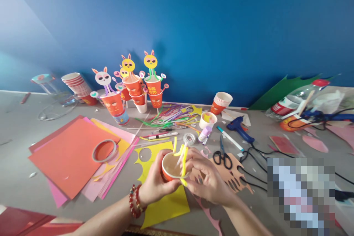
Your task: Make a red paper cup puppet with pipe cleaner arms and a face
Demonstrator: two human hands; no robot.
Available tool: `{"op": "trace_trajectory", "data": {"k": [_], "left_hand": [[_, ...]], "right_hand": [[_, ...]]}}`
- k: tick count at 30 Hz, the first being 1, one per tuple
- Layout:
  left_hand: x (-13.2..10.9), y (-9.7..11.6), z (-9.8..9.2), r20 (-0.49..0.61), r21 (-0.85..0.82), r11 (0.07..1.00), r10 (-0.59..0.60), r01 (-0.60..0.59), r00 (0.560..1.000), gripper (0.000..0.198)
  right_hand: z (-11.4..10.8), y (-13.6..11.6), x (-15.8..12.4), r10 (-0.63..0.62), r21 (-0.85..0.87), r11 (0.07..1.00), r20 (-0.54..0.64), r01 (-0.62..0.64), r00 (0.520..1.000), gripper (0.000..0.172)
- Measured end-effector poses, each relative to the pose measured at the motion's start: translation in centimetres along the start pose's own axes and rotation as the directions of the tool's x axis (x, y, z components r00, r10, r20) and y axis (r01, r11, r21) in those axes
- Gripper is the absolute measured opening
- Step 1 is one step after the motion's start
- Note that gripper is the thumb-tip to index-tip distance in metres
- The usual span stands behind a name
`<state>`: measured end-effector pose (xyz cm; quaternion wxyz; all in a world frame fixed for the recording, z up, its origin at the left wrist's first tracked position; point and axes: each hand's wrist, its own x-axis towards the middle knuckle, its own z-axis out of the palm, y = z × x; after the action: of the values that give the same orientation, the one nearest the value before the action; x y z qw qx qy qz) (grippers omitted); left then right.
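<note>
My left hand (159, 179) is wrapped around an orange paper cup (167, 175), its open mouth tilted toward me. At the cup's right rim, the fingers of my right hand (203, 177) close on a bent yellow pipe cleaner (184, 160). One end of it hangs over the rim, and other yellow bends rise above the cup. A pale thin stick stands inside, partly covered by my fingers. Beneath both hands lies a yellow paper sheet (166, 210) with round cut-outs.
Paper-cup rabbits (112, 103) stand at the back left, near stacked cups (79, 86). Coloured pipe cleaners (168, 116) lie mid-table. Scissors (222, 156), a glue gun (239, 129) with black cords, and a bottle (295, 99) are right. Orange paper (69, 155) carries a tape roll (95, 151).
</note>
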<state>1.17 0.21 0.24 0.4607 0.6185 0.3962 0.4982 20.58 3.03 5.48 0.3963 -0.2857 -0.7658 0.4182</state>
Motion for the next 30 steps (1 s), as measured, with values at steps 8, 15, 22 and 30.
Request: {"op": "trace_trajectory", "data": {"k": [8,15,22,30], "left_hand": [[0.18,0.12,-0.03,0.021,0.008,1.000,0.006,-0.006,1.000,0.058],[-0.14,0.02,0.02,0.032,-0.027,0.999,-0.018,0.019,0.999,0.060],[-0.04,0.16,0.03,0.035,-0.040,0.997,-0.058,0.060,0.998,0.059],[-0.02,0.43,0.01,0.009,-0.034,0.998,-0.061,0.061,0.998,0.059]], "right_hand": [[-0.25,0.02,0.16,0.044,0.091,0.995,0.023,-0.046,0.999,0.011],[-0.28,0.54,0.03,0.063,0.153,0.986,0.045,-0.069,0.997,0.009],[-0.29,0.27,0.10,0.086,0.163,0.982,0.054,-0.094,0.995,0.009],[-0.25,-0.06,0.14,0.097,0.129,0.986,0.068,-0.105,0.993,0.008]]}}
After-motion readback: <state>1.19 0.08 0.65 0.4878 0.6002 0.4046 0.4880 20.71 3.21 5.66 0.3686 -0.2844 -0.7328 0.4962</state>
